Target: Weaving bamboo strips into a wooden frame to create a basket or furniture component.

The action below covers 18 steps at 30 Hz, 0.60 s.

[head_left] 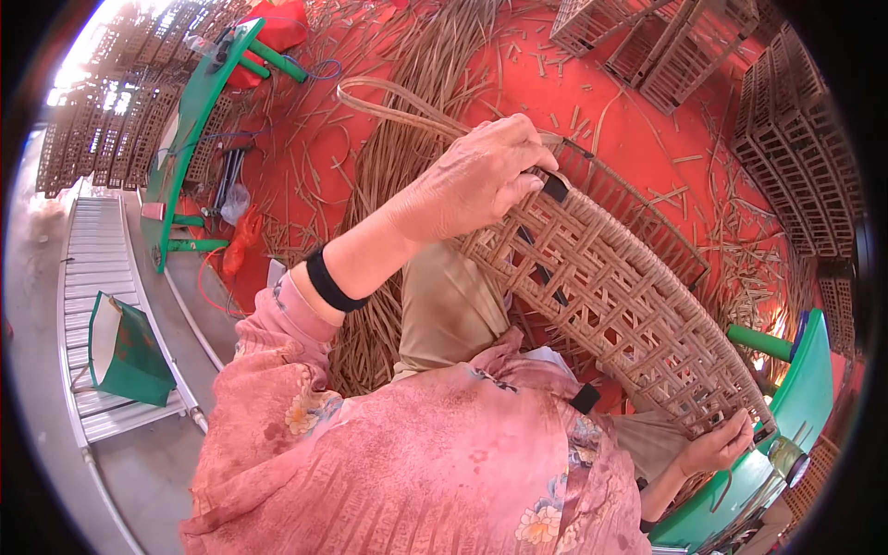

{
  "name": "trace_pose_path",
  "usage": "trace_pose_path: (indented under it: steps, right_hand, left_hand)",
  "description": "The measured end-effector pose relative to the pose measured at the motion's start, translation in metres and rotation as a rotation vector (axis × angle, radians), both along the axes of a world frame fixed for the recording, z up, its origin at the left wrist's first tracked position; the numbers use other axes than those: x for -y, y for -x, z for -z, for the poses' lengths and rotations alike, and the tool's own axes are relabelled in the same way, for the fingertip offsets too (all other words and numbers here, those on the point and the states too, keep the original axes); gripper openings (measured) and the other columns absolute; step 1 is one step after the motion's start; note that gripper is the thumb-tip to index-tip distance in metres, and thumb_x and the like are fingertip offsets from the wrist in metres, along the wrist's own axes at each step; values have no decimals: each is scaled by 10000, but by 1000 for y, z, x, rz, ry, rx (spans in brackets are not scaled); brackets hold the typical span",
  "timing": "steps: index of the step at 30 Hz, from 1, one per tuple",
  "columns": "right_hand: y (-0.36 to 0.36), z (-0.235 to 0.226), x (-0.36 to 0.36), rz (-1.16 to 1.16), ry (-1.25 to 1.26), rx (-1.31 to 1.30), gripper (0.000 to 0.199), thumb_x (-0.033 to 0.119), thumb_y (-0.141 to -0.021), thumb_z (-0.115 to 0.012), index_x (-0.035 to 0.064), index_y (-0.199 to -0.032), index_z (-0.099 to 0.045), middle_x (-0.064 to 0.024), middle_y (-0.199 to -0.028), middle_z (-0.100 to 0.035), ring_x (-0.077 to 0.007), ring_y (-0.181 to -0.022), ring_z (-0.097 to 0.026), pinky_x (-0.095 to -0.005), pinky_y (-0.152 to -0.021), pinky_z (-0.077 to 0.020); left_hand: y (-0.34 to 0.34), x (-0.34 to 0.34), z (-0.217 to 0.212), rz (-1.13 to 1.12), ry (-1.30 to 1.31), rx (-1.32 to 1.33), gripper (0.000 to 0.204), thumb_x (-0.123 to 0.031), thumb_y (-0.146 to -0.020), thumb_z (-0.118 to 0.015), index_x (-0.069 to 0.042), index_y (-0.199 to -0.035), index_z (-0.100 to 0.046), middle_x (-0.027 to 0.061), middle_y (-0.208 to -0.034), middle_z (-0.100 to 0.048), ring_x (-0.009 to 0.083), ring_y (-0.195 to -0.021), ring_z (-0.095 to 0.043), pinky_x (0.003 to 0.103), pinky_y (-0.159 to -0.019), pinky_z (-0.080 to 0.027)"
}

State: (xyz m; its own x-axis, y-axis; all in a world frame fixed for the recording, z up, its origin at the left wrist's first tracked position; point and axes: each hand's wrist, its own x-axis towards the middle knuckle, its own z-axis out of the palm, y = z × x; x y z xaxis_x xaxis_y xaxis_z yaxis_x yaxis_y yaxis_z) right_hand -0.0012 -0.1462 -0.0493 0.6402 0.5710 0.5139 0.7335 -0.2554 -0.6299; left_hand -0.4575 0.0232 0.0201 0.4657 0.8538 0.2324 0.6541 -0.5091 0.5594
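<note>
A long woven rattan basket panel point(620, 287) lies tilted across my lap, running from the upper middle to the lower right. My left hand point(476, 176) grips its upper rim, fingers curled over the edge beside a black strap. A loose rattan strip point(388, 97) loops out from under that hand toward the upper left. My right hand point(717, 446) holds the panel's lower end at the bottom right. I wear a pink flowered top and a black wristband point(328, 282).
Bundles of loose rattan strips point(425, 55) cover the red floor. Finished woven crates point(795, 157) stand stacked at the right and top. A green frame stand point(199, 111) sits at the left, a green bag point(125, 351) on a white slatted bench, a green bench point(805, 388) at the right.
</note>
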Motion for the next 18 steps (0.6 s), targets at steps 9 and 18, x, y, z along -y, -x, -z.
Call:
trace_pose_path:
  steps: [9, 18]
  right_hand:
    - [6, -5, -2, 0, -21, 38, 259, 236, -971, -629, -20, -987, -671, -41, -822, -611, -118, -687, -508, -258, -609, -433]
    - [14, -12, -7, -24, -10, 17, 260, 239, -974, -622, -17, -977, -667, -30, -805, -607, -116, -681, -502, -265, -617, -437]
  left_hand:
    - [2, 73, 62, -698, -347, 291, 433, -233, -882, -696, -8, -1222, -552, 137, -1103, -554, 303, -1082, -530, 397, -942, -426]
    - [0, 56, 95, -741, 159, 1065, 362, -282, -974, -602, -3, -1205, -598, 68, -1094, -573, 149, -1024, -563, 304, -916, -445]
